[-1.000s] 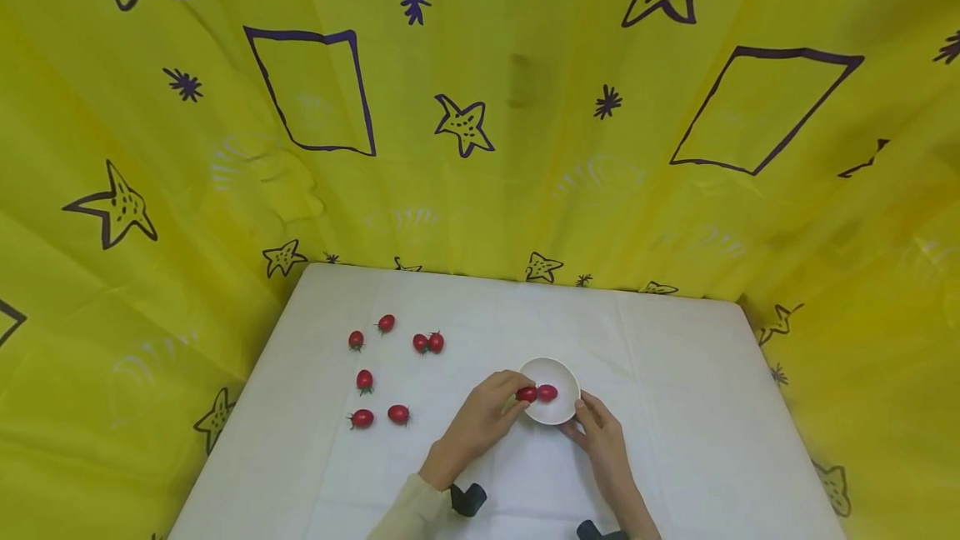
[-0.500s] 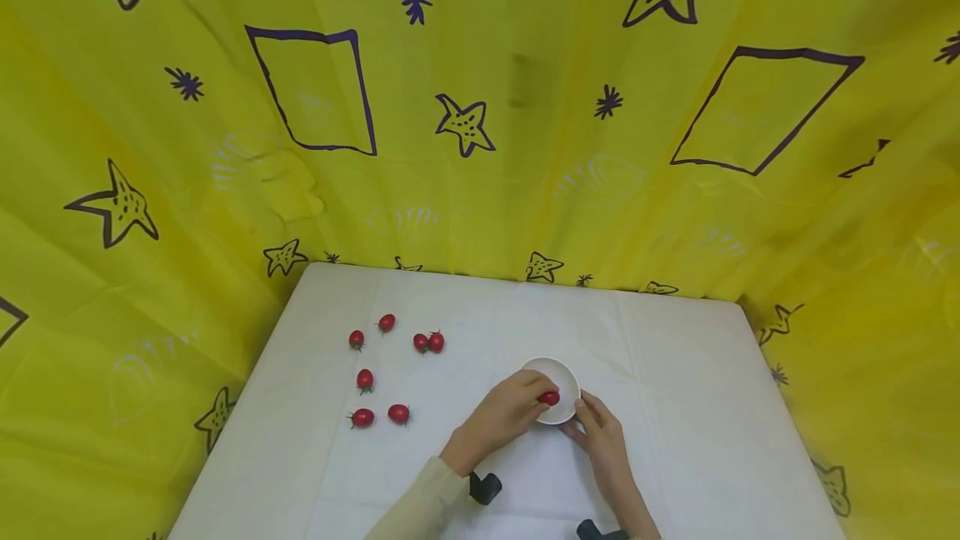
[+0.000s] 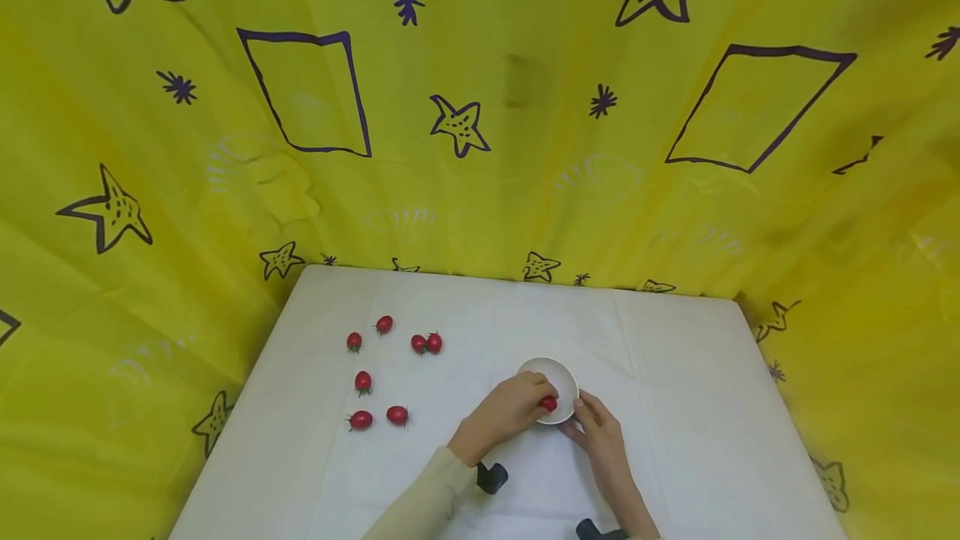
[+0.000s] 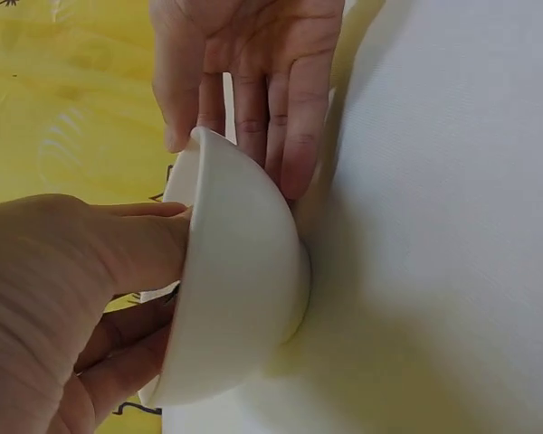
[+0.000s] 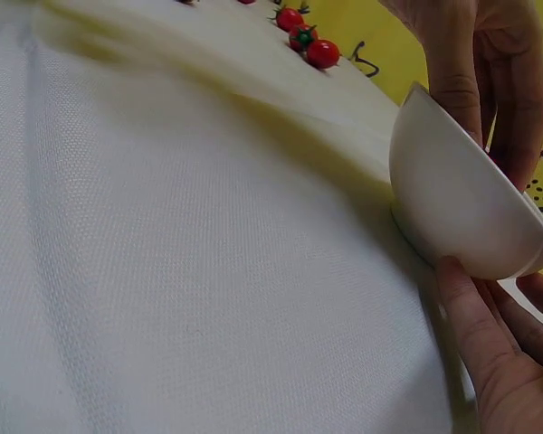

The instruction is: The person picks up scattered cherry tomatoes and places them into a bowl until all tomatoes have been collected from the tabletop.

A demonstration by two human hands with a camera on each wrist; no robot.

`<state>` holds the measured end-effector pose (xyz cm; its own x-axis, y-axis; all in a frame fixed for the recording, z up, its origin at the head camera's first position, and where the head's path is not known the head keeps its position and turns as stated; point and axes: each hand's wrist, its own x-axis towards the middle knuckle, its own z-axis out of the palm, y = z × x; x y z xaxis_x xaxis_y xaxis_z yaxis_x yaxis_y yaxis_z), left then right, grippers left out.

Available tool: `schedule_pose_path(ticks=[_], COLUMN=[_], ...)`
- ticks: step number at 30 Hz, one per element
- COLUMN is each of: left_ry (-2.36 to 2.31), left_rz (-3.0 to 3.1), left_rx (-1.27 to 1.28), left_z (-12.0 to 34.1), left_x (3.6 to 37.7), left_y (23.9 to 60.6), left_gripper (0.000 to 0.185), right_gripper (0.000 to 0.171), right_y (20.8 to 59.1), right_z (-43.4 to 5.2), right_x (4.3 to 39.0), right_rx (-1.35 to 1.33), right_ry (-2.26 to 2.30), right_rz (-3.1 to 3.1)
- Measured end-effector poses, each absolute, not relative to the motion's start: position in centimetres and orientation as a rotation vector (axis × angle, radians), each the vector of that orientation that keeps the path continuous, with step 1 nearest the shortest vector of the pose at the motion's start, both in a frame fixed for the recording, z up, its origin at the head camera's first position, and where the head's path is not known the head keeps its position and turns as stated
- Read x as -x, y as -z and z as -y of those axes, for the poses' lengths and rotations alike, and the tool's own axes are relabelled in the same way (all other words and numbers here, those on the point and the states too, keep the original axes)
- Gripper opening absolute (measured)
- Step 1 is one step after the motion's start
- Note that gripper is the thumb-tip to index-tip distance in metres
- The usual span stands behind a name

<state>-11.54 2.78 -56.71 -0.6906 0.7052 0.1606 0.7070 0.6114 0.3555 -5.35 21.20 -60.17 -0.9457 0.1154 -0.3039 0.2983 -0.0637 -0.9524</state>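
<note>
small red cherry tomato [image 3: 549, 403], pinched in curled left hand [image 3: 504, 415] fingertips inside round white ceramic bowl [image 3: 561, 375], steadied by straight-fingered right hand [image 3: 597, 437] on white tablecloth [image 3: 675, 407]; step judged depositing, release likely needed; seven loose tomatoes [image 3: 397, 416] left.

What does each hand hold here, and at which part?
The left hand reaches into the white bowl, its fingertips at a red tomato; a grip cannot be told. The right hand touches the bowl's outer wall with straight fingers.
</note>
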Motion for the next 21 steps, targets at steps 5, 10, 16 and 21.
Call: schedule_pose_path(ticks=[5, 10, 16, 21], left_ry=[0.542, 0.539, 0.59, 0.556], left_rz=[2.825, 2.882, 2.94, 2.972], left_rx=[1.244, 1.257, 1.259, 1.252], left_z=[-3.2, -3.5, -3.8, -3.9], left_x=[11.9, 12.0, 12.0, 12.1], left_y=[56.4, 56.1, 55.7, 55.3], left_gripper=[0.018, 0.016, 0.013, 0.014], right_gripper=[0.053, 0.052, 0.051, 0.05], right_y=[60.2, 60.3, 60.2, 60.1], right_z=[-21.2, -21.2, -21.2, -21.1], right_x=[5.4, 5.4, 5.4, 5.4], right_rx=[-0.452, -0.457, -0.457, -0.474], right_ry=[2.144, 2.149, 2.142, 2.125], right_rz=[-2.072, -2.066, -2.07, -2.075])
